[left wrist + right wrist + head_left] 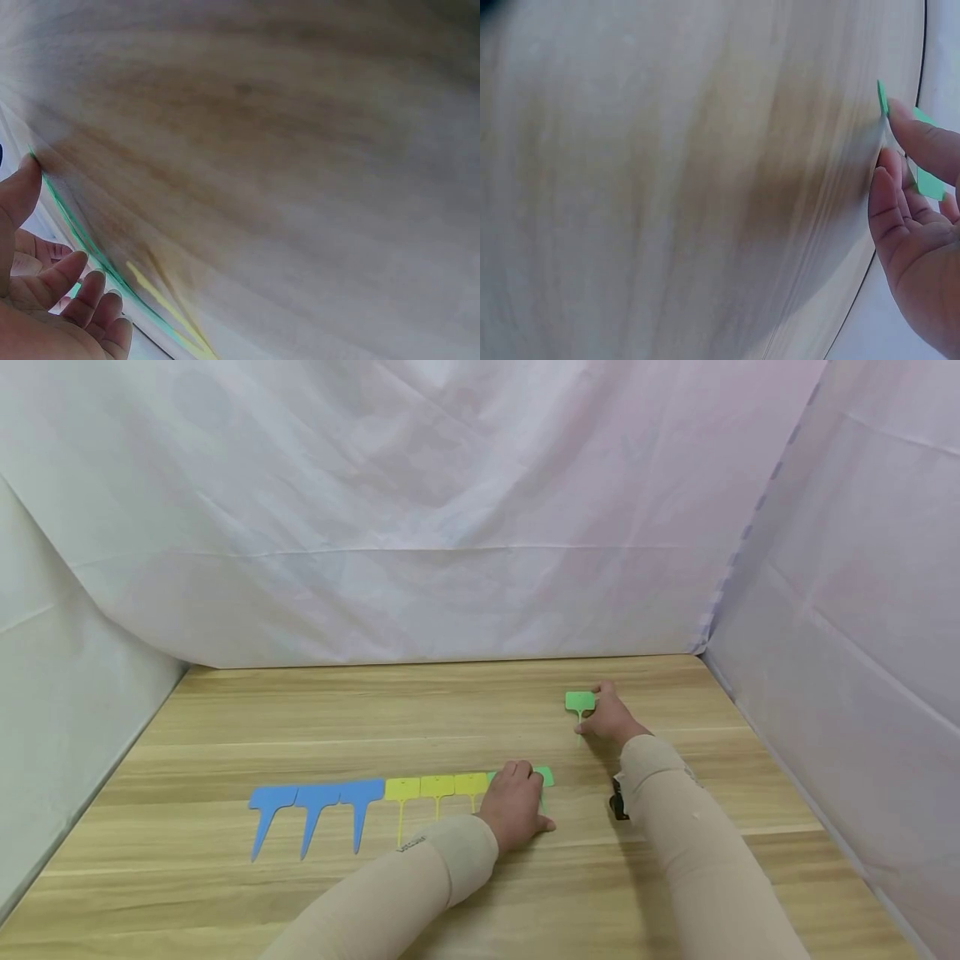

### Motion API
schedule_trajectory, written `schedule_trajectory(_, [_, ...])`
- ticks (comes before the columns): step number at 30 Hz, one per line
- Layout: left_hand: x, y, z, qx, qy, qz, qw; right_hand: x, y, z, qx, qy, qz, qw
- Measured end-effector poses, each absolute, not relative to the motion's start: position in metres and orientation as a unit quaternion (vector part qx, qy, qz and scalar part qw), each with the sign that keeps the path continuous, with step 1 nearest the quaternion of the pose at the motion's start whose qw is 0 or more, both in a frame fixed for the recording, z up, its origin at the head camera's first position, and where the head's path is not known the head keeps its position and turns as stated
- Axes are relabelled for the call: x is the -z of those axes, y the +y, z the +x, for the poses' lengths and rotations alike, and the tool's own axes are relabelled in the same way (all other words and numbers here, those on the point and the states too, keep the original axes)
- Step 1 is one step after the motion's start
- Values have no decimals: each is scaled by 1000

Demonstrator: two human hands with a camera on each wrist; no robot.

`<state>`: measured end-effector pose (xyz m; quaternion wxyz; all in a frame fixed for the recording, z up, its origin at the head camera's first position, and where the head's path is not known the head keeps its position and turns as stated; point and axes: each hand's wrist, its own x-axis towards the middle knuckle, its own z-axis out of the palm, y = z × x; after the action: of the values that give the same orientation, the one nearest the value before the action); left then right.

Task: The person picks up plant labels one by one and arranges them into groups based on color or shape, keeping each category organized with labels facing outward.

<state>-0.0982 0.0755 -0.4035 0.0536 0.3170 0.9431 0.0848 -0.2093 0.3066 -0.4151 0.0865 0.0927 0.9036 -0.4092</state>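
A green T-shaped plant label (580, 701) is pinched in my right hand (611, 718) near the back right of the table. In the right wrist view, its green head (928, 184) shows behind the thumb and fingers. My left hand (512, 806) lies over the right end of a row of labels, its fingers touching a green label (545, 775) and partly covering the green there. In the left wrist view, thumb and fingers are spread apart along the green edge (90, 247). Three yellow labels (437, 786) and three blue labels (317, 795) continue the row leftward.
The wood-grained table (337, 710) carries the row across its middle. White cloth (420, 593) hangs behind it, with more cloth at both sides. A small black object (618, 800) shows by the right sleeve.
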Motion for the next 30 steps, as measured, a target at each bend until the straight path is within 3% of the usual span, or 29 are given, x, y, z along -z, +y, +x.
schedule_trajectory(30, [408, 79, -104, -80, 943, 318, 59, 401, 303, -194, 468, 873, 122, 61])
